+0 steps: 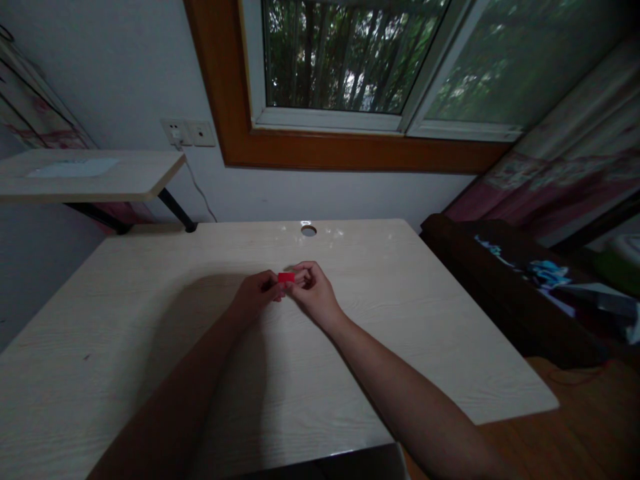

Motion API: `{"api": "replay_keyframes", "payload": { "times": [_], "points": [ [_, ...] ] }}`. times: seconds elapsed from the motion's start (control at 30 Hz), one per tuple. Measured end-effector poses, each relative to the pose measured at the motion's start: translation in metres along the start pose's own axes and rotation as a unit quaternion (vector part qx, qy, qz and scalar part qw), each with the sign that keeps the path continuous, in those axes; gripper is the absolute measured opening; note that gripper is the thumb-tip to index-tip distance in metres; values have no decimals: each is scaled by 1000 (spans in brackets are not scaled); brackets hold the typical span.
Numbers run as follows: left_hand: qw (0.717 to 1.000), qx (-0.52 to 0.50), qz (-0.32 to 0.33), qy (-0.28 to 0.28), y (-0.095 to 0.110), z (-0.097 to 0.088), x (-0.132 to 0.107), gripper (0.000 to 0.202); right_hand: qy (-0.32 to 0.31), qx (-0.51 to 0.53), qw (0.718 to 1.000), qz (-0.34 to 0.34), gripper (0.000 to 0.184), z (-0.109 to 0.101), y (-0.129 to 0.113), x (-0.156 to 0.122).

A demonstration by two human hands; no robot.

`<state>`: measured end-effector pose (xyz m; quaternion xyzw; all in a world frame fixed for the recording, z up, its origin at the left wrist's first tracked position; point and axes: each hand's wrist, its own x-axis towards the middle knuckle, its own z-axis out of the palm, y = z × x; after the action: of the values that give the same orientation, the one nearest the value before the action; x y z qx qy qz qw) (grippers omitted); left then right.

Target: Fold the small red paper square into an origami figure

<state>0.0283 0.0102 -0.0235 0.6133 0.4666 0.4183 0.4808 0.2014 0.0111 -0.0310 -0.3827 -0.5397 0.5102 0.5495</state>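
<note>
A small red rectangular piece (286,277) is held between my two hands over the middle of the pale wooden desk (380,293). My left hand (255,293) pinches its left side with thumb and fingers. On the right side, the thumb and fingers of my right hand (317,297) close on the same piece. Its exact kind is too small to make out, and fingertips hide its lower edge.
A raised shelf (165,175) on black legs stands at the desk's left back. Near the back edge is a round cable hole (309,231). A dark flat object (350,463) lies at the front edge. Right of the desk, a dark wooden piece of furniture (465,267) bears several items.
</note>
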Motion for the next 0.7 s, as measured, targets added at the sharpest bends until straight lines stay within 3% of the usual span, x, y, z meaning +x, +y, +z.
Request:
{"api": "replay_keyframes", "payload": {
  "times": [0.47,0.7],
  "points": [
    [999,-48,-16,-19,0,-4,0,24,25,83,996,23,34,-1,3,3],
    [998,-56,-14,-6,7,-3,-1,19,37,73,996,19,34,-3,5,3]
  ]
}}
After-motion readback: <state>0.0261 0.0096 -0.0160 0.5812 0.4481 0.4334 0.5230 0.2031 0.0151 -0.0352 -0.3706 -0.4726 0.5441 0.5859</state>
